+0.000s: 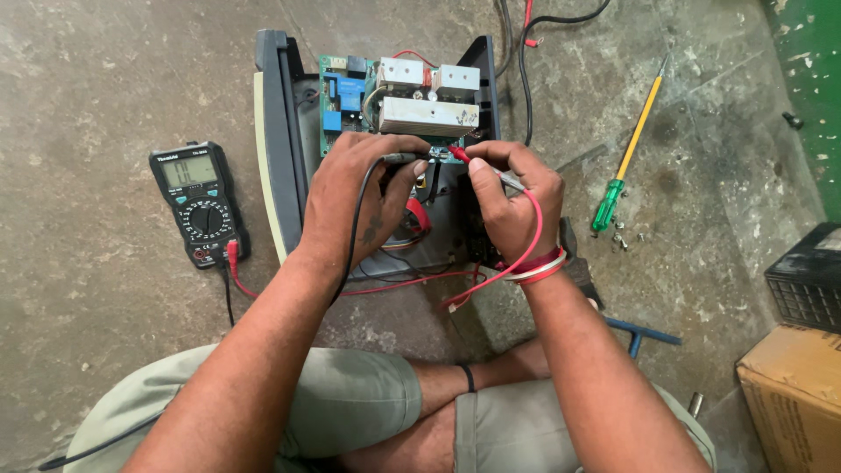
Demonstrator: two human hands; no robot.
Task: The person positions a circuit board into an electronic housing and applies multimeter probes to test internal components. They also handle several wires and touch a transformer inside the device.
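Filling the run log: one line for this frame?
left hand: holds black probe | right hand: holds red probe | both on green circuit board | black multimeter left

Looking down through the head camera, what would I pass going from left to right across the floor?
Black handheld multimeter with grey screen → left hand holding the black probe → right hand holding the red probe → green-handled screwdriver with yellow shaft → black ribbed plastic crate.
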